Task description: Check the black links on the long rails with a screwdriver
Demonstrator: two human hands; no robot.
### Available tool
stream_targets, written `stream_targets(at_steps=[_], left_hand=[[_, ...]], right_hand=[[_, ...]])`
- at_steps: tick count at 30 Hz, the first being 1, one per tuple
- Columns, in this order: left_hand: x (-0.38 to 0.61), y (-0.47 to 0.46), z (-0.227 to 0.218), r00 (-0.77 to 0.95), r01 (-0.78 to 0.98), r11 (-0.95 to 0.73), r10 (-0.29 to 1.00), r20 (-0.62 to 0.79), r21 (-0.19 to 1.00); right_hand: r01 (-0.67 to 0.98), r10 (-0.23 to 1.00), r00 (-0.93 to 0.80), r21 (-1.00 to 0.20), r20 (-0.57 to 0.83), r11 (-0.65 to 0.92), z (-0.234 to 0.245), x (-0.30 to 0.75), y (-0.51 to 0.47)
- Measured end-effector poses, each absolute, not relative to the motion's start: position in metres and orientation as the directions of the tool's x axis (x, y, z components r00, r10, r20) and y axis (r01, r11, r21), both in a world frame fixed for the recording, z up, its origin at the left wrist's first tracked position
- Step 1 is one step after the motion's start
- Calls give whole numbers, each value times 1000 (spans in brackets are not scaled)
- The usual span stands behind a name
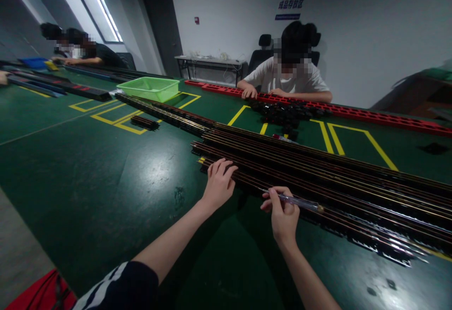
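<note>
Long dark strips (303,169) with thin shiny copper and gold lines lie side by side across the green table. My left hand (221,183) rests on the near strips close to their left end, fingers spread and slightly bent. Beside its fingertips, a small yellow mark (201,160) shows on one strip end. In my right hand (284,213) is a screwdriver with a clear handle (303,203), pinched between thumb and fingers. Its thin shaft points left toward the nearest strip; whether the tip touches cannot be made out.
A light green basket (150,89) stands beyond the strips, near a short dark bundle (144,122). Across the table, a person (289,75) works behind a long red slotted rail (367,111) and a pile of black parts (277,114). Others sit at far left.
</note>
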State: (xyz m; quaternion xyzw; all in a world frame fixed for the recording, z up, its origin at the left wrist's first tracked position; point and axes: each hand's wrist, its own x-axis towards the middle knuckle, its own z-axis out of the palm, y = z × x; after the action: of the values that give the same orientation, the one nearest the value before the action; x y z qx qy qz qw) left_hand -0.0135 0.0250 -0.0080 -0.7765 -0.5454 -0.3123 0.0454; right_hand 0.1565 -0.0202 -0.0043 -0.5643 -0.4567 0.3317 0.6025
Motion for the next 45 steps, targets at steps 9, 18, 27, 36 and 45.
stream_targets(at_steps=[9,18,27,36,45], left_hand=[[-14,23,-11,353,863,-471,822,447,184],[-13,24,-13,345,873,-459,820,456,165],[-14,25,-14,339,881,-450,819,463,149],[-12,24,-15,330,889,-439,812,482,130],[-12,24,-15,311,900,-419,810,497,118]], right_hand=[[127,922,346,-982,175,139,-4,157,-19],[137,921,347,-981,175,135,-7,158,-19],[160,921,339,-977,189,142,-8,159,-18],[174,917,344,-973,204,151,-9,159,-18],[173,919,342,-974,199,147,-7,159,-19]])
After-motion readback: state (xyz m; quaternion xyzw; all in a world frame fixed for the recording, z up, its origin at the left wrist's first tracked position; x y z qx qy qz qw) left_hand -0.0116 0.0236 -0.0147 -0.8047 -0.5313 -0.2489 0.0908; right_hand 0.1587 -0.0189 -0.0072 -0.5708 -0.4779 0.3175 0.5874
